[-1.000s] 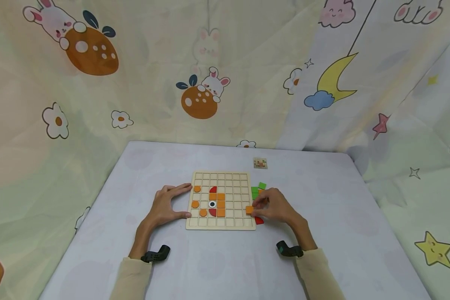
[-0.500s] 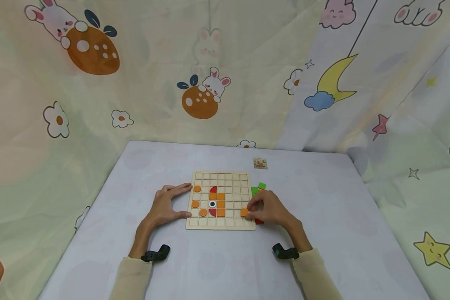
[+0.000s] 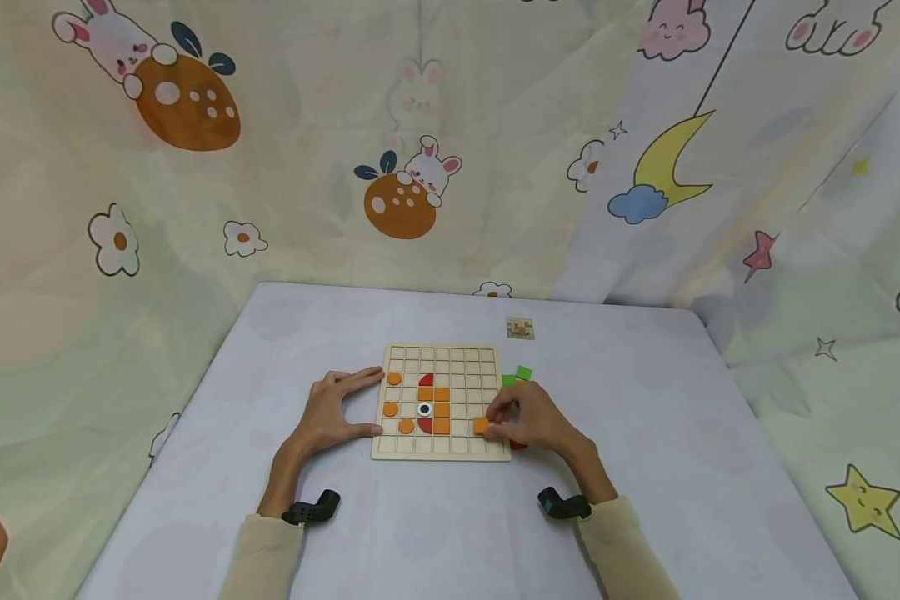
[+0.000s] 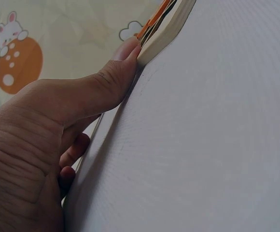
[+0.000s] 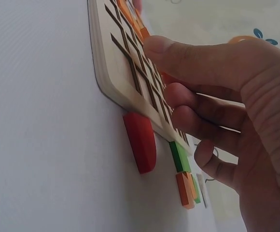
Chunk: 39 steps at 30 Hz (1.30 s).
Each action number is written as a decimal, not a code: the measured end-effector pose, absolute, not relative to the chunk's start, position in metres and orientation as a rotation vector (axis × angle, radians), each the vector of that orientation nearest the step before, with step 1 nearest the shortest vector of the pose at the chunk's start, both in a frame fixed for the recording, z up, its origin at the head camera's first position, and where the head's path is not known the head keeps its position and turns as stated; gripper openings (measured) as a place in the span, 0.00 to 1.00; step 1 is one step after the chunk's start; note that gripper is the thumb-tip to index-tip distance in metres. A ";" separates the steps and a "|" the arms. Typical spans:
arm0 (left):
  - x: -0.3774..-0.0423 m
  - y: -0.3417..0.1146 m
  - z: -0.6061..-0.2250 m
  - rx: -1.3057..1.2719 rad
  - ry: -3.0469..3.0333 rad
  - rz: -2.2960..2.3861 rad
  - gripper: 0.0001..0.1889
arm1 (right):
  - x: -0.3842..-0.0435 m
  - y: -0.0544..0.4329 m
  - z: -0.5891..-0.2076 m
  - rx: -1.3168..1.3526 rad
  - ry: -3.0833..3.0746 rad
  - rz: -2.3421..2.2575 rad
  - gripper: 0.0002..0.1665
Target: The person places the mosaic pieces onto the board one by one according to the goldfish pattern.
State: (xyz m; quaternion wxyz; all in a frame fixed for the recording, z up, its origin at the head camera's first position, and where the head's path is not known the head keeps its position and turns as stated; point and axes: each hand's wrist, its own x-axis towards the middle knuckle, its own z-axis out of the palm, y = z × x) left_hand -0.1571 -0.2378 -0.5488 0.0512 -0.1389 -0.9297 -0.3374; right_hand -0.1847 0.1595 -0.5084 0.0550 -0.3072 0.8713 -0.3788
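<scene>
My right hand point(image 3: 531, 417) pinches an orange square tile point(image 3: 481, 426) between thumb and fingers, over the right part of a wooden grid board point(image 3: 442, 451). In the right wrist view the thumb point(image 5: 198, 60) covers most of that tile. My left hand point(image 3: 332, 410) is spread beside the board, its thumb and fingertips touching the left edge. Set on the grid are three orange discs point(image 3: 407, 427), red quarter-round pieces point(image 3: 426, 380), several orange squares point(image 3: 442, 393) and a white piece with an eye point(image 3: 424, 409).
Right of the board lie green tiles point(image 3: 523, 372), a red piece point(image 5: 141, 142) and an orange tile point(image 5: 185, 190), partly hidden by my right hand in the head view. A small patterned card point(image 3: 520, 327) lies behind the board. Printed cloth hangs around the white table point(image 3: 435, 533).
My right hand has moved left with the orange square tile, from the board's right edge to farther over the grid. The left hand and board have stayed in place.
</scene>
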 end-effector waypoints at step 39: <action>-0.157 -0.238 -0.548 -0.419 -2.837 -1.024 0.52 | -0.187 0.126 -0.507 -0.863 2.620 -1.041 0.12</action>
